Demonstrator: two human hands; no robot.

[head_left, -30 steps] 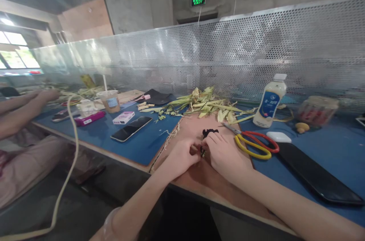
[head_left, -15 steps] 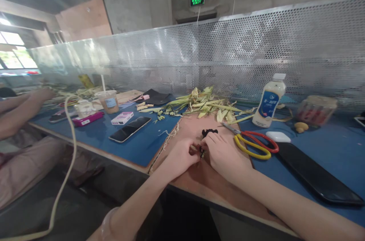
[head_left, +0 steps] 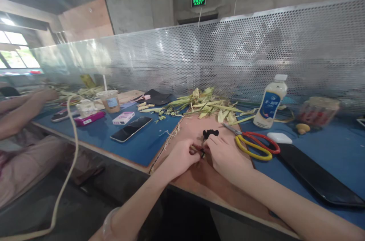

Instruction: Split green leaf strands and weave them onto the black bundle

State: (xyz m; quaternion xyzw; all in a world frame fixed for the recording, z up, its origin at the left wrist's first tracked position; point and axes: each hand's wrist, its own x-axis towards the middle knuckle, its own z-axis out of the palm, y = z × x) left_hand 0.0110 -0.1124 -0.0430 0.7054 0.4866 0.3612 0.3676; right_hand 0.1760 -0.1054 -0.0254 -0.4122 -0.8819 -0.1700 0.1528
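My left hand (head_left: 186, 154) and my right hand (head_left: 219, 150) meet low over the brown board (head_left: 196, 127). Between their fingertips is a small dark piece (head_left: 202, 153) with a light, yellowish part; its kind is too small to tell. Both hands are closed in a pinch on it. A black, ruffled bit of material (head_left: 210, 133) shows just beyond my right fingers; whether it joins the small piece is hidden. Scissors (head_left: 251, 142) with one red and one yellow handle lie right of my right hand, blades towards the board.
Dried husks and stalks (head_left: 207, 104) lie behind the board. To the right stand a bottle (head_left: 269, 102) and a lidded jar (head_left: 318, 111), with a black phone (head_left: 319, 174) nearer. Leftward are another phone (head_left: 131, 129), a small box (head_left: 123, 118), a drink cup (head_left: 110, 102) and a co-worker's arms (head_left: 25, 108).
My fingers have shifted only slightly around the small dark piece. The whole view has moved a little; the things on the table lie as before.
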